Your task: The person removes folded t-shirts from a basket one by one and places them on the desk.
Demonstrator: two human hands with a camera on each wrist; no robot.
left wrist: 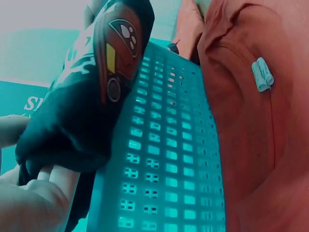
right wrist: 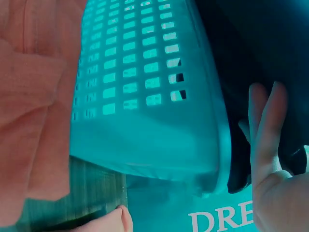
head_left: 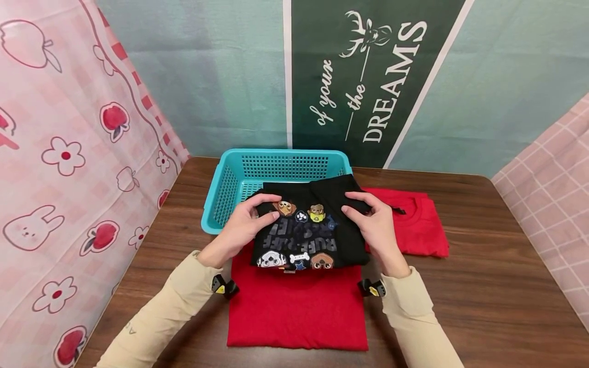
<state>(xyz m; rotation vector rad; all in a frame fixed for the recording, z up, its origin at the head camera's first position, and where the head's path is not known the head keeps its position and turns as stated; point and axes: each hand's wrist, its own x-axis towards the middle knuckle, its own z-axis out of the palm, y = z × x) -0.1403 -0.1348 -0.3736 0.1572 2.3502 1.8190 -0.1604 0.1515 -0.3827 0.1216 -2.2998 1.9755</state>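
Note:
A folded black T-shirt [head_left: 294, 240] with cartoon dog faces, a bone and lettering hangs over the near side of a turquoise plastic basket [head_left: 221, 179]. My left hand [head_left: 244, 222] grips its left side, thumb on top; in the left wrist view, fingers [left wrist: 63, 179] are under the fabric. At the right side, my right hand [head_left: 375, 222] holds the shirt with thumb and index finger above it. The right wrist view shows fingers [right wrist: 270, 125] against the dark cloth. Below the shirt, a red garment [head_left: 296, 312] lies flat on the table, its far part hidden.
Another folded red T-shirt [head_left: 414, 225] lies right of the basket on the brown wooden table [head_left: 497, 286]. A pink printed curtain [head_left: 60, 204] borders the left, a green patterned cloth [head_left: 221, 76] the back, and pink checked fabric [head_left: 552, 184] the right.

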